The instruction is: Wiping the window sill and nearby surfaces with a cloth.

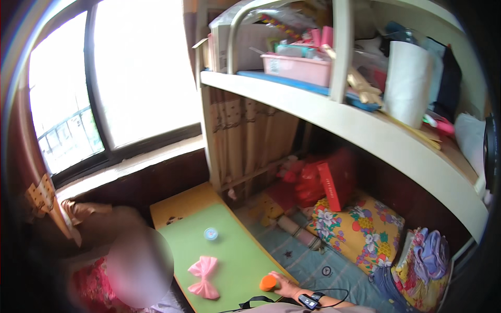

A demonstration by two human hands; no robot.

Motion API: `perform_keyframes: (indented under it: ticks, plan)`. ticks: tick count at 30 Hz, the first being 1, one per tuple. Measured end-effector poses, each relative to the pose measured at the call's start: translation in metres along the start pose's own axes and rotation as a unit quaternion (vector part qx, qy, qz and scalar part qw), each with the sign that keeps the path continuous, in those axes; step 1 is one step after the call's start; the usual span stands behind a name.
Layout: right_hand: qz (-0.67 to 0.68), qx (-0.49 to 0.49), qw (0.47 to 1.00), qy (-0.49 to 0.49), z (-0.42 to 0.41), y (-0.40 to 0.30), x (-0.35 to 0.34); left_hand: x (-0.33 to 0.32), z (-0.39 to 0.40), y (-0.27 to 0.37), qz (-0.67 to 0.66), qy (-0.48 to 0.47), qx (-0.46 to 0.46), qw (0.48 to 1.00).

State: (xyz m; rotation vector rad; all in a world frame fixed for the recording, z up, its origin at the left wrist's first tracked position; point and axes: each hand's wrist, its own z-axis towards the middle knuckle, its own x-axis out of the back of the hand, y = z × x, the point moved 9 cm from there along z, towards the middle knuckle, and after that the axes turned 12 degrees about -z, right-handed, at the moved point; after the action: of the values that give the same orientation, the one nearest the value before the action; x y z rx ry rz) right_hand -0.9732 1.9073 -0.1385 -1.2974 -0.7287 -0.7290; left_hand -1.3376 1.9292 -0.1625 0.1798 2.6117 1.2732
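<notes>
My right hand [287, 286] rests at the near right edge of a table with a green top [235, 250]. Its fingers are around the side of a small orange cylinder [268, 283], perhaps a tub or a lid. A dark device is strapped to that wrist, with a cable running from it. To the left of the hand lies a pink fabric bow [204, 277]. Farther up the table sits a small round blue-and-white container [210, 234]. My left hand is out of view.
A person [92, 279] is at the table's left side, largely blurred. To the right is a lower bunk with a floral pillow [360, 231] and a red bag [307, 184]. The upper bunk's white rail [313, 99] overhangs it, bearing a pink basket [295, 69] and a white roll [407, 84].
</notes>
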Motion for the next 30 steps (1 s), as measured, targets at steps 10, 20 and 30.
perform_keyframes:
  ticks: [10,20,30]
  plan:
    - [0.016,-0.095,0.994,-0.048,0.016,-0.026,-0.019,-0.083,0.022,0.085,0.026,-0.097,-0.074,0.992]
    - [-0.064,0.126,0.955,0.261,0.062,-0.145,0.163,-0.063,0.004,0.067,-0.006,-0.093,-0.070,0.993]
    - [-0.126,0.219,0.870,0.422,0.172,-0.306,0.361,0.043,0.003,0.004,-0.056,0.009,-0.018,0.998]
